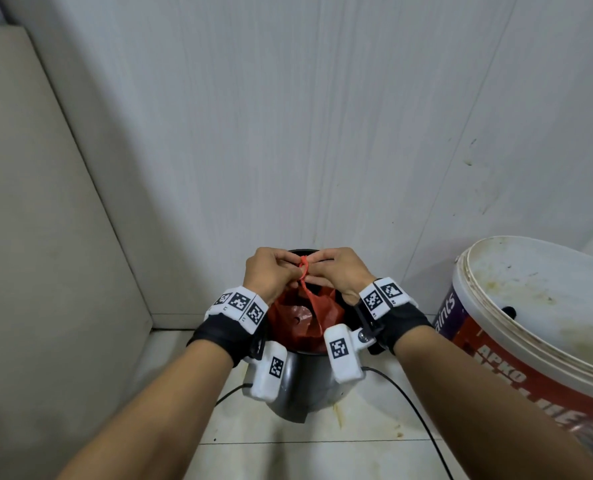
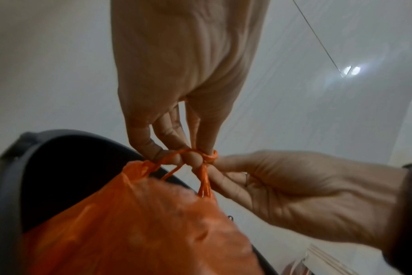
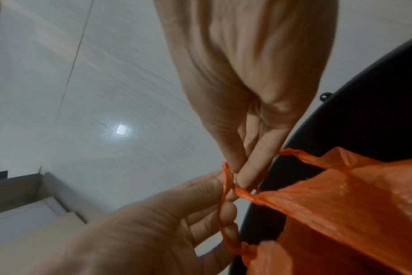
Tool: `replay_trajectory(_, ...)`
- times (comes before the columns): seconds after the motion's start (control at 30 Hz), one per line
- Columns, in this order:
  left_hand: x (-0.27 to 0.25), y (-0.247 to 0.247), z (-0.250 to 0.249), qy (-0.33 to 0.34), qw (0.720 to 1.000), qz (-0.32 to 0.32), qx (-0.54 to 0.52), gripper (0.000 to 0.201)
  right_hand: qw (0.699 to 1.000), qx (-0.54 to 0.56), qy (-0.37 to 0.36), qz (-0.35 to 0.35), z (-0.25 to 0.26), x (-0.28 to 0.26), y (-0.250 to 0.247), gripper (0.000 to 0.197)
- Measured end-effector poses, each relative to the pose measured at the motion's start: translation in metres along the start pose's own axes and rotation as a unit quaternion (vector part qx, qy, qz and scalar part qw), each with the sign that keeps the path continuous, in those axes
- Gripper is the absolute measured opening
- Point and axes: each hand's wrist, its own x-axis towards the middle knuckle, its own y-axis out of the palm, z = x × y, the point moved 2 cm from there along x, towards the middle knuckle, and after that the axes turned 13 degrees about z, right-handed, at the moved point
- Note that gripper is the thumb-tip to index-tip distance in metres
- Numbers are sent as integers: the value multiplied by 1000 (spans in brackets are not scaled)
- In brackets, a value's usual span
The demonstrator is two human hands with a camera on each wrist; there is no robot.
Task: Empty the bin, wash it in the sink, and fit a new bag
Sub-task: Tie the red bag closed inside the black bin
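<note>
A small grey bin point(image 1: 302, 389) stands on the floor against the wall, with a red-orange plastic bag point(image 1: 300, 318) inside it. The bag's thin twisted handles point(image 1: 303, 268) are drawn up above the rim. My left hand point(image 1: 292, 270) and right hand point(image 1: 317, 270) meet over the bin, and each pinches the handles. In the left wrist view the handle strands point(image 2: 206, 158) loop round my left fingertips point(image 2: 193, 158), above the bag point(image 2: 141, 223) and the dark bin rim point(image 2: 9, 167). In the right wrist view my right fingertips point(image 3: 245, 178) pinch a strand point(image 3: 226, 188) beside the bag point(image 3: 341, 204).
A large white paint bucket point(image 1: 516, 344) with a stained lid stands close on the right. A black cable point(image 1: 406, 400) runs over the tiled floor point(image 1: 288, 455) by the bin. A beige panel point(image 1: 46, 237) closes the left side, and a pale wall point(image 1: 322, 133) rises behind.
</note>
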Motion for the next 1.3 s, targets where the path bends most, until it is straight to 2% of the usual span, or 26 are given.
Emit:
replay_trajectory(0.1,2,2,1,23,999,-21,37,12,1000,13,12,9,4,1,-2,14)
replay_trajectory(0.17,3,2,2,35,996,-27,72,12,1000,-16,6,1,4,1,-3,14)
replay_trajectory(0.23,4,1,3,35,995,-26,86,15,999,-47,-3,-23,4,1,-5,6)
replay_trajectory(0.37,7,-15,6,33,996,-28,84,22,983,-162,-21,-87,1,0,-26,11)
replay_trajectory(0.5,6,-37,15,56,996,14,75,27,941,-331,-54,-38,-3,-12,-46,18)
replay_trajectory(0.7,4,-48,17,34,982,54,176,16,867,-491,-79,31,-3,-18,-50,26)
replay_trajectory(0.83,7,-53,16,50,946,71,312,19,832,-544,-106,41,0,-18,-50,9)
replay_trajectory(0.9,5,-53,14,54,930,58,358,8,827,-546,-124,46,-1,-19,-51,5)
replay_trajectory(0.93,4,-53,12,58,924,53,374,7,827,-544,-133,54,-2,-20,-52,5)
replay_trajectory(0.97,3,-52,12,65,921,53,381,15,830,-536,-143,64,-3,-21,-51,6)
replay_trajectory(1.03,2,-50,12,66,934,62,346,24,854,-493,-148,78,-4,-25,-48,8)
replay_trajectory(1.13,-1,-44,14,9,984,67,164,21,925,-352,-117,83,-3,-29,-41,12)
replay_trajectory(1.17,-3,-39,13,-9,994,70,89,21,939,-317,-103,80,-4,-29,-39,14)
replay_trajectory(1.23,-7,-27,9,-40,995,79,-39,24,961,-258,-79,61,-5,-28,-33,22)
replay_trajectory(1.3,-10,-21,3,-72,987,80,-119,27,990,-124,-59,35,-6,-29,-25,29)
